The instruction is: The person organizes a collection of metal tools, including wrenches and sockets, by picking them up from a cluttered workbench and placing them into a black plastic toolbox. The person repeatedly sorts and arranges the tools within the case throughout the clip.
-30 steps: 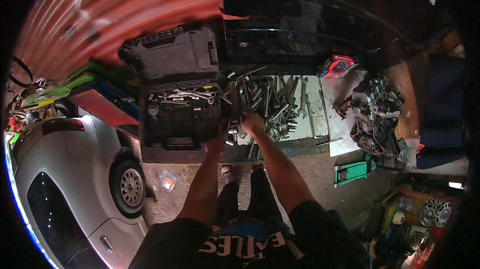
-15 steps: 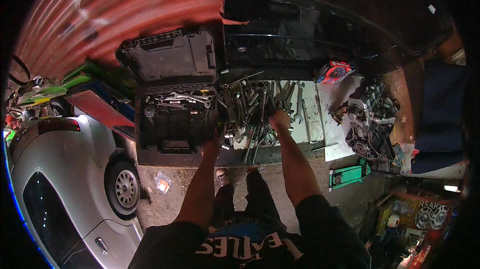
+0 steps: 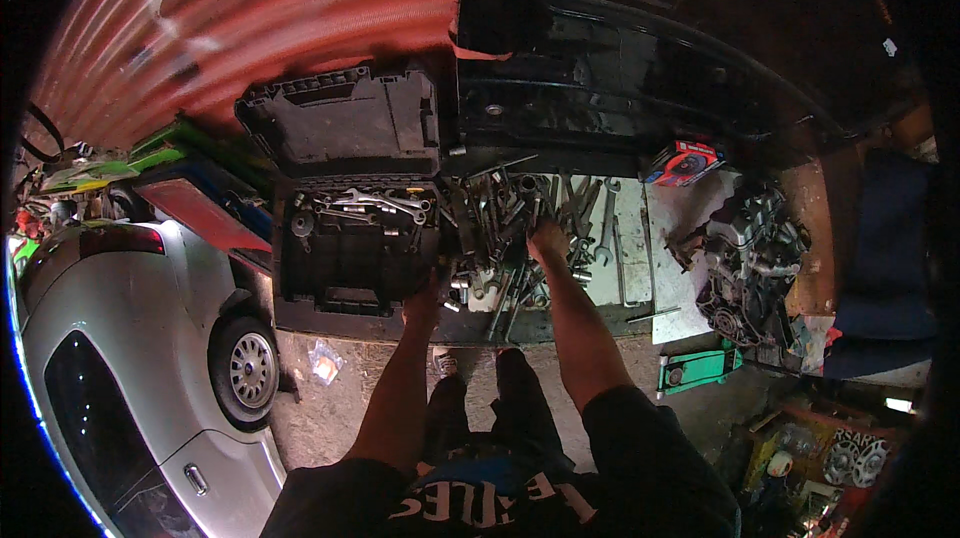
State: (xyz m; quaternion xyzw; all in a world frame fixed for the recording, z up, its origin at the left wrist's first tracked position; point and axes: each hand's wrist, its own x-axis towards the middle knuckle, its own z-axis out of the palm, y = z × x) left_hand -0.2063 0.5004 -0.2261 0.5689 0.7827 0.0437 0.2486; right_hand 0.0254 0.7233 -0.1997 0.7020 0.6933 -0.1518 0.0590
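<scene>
An open black tool case point(image 3: 340, 310) lies on the bench with its lid tilted back. Several wrenches point(image 3: 385, 200) and sockets sit in its far part. My left hand point(image 3: 424, 300) is at the case's front right corner, its fingers lost in shadow. To the right spreads a heap of loose wrenches, sockets and other hand tools point(image 3: 487, 213). My right hand point(image 3: 547, 241) is in this heap, fingers curled in; what they hold is too small and dark to make out. A large open-end wrench point(image 3: 608, 223) lies just right of it.
A red and black box point(image 3: 685, 164) stands behind the bench, near a greasy engine point(image 3: 750, 248). A green floor jack point(image 3: 700, 370) is on the floor at right. A silver car point(image 3: 130, 338) stands close at left. Red corrugated sheet point(image 3: 300, 8) and a black panel rise behind.
My right hand has shifted slightly left and nearer within the heap of tools. My left hand remains by the case's corner. The whole view has shifted a little.
</scene>
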